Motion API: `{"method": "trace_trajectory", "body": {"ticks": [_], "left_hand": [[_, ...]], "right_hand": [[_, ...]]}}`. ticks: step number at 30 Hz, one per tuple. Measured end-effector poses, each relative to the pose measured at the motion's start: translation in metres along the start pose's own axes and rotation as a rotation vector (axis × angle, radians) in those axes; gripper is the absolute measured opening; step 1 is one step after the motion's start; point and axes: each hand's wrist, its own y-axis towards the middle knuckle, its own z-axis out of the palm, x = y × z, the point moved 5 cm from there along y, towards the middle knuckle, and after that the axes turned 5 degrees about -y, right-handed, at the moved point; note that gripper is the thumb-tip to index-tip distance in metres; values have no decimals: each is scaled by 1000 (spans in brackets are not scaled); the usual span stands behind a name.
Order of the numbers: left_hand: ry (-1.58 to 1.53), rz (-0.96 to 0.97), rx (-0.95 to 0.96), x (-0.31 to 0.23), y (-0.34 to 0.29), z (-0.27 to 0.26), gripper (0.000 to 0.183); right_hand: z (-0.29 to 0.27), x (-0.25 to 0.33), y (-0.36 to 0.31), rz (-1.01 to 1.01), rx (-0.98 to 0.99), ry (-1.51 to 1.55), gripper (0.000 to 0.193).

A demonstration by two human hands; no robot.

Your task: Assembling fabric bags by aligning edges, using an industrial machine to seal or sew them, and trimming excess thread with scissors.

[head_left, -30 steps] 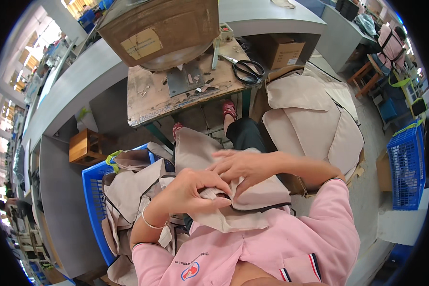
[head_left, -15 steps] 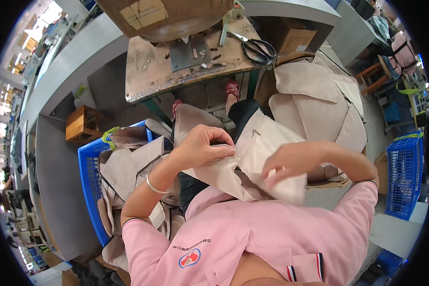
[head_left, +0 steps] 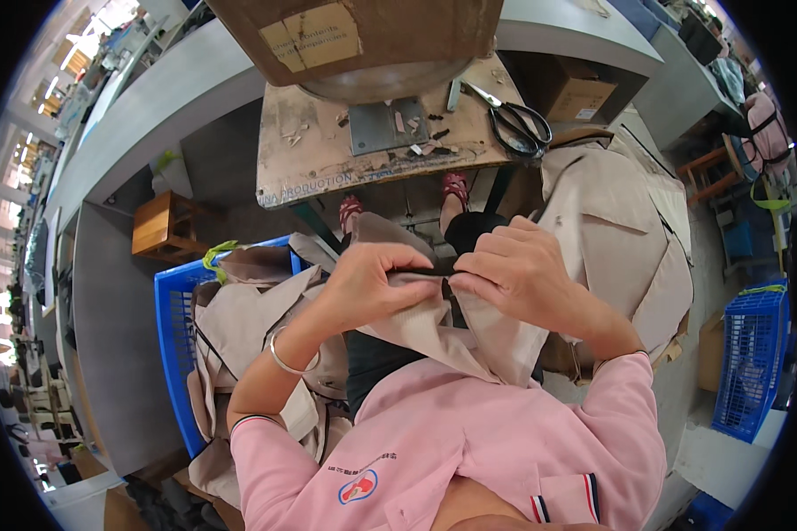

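Observation:
A beige sewn fabric piece (head_left: 500,341) lies across my lap with a dark narrow strip (head_left: 416,271) along its upper edge. My left hand (head_left: 372,279) pinches this edge between thumb and fingers. Close beside it, my right hand (head_left: 515,276) is closed on the same edge, its thumb almost meeting the left fingertips. Part of the fabric rises behind the right hand, slightly blurred. Whether the dark strip is a zipper or a binding, I cannot tell.
Ahead stands a worn wooden table (head_left: 305,164) with black-handled scissors (head_left: 518,128), a metal plate (head_left: 376,131) and scraps. A blue basket (head_left: 173,332) of beige pieces is at left. More beige pieces (head_left: 629,221) are piled at right, near another blue basket (head_left: 748,363).
My right hand, blurred and apart before, has moved left and up and now grips the fabric edge beside my left hand. The dark strip shows between them. The view has shifted slightly.

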Motion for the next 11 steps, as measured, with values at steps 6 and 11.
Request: {"method": "trace_trajectory", "body": {"ticks": [6, 11], "left_hand": [[37, 181, -224, 1, 59, -62, 17], [19, 16, -252, 20, 97, -98, 20]], "right_hand": [[7, -59, 70, 24, -181, -68, 13], [45, -119, 111, 156, -22, 233, 15]]}}
